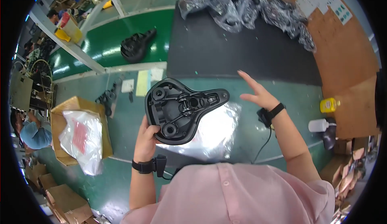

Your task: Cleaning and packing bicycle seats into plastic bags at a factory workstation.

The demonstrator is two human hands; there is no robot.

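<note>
My left hand (pixel 146 138) grips the wide rear end of a black bicycle saddle (pixel 181 109), held upside down so its underside and rails face up, the nose pointing right. Under it hangs a clear plastic bag (pixel 215 133); I cannot tell whether the hand holds that too. My right hand (pixel 260 93) is raised to the right of the saddle's nose, fingers spread, holding nothing and touching nothing. Both wrists wear black bands with small devices and a cable.
A black mat (pixel 242 50) on the green bench carries a heap of bagged saddles (pixel 246 6) at the back. Another black saddle (pixel 135 46) lies further left. A cardboard box with a plastic bag (pixel 82 137) stands at left. A yellow bottle (pixel 328 105) and a white bottle (pixel 318 124) stand at right.
</note>
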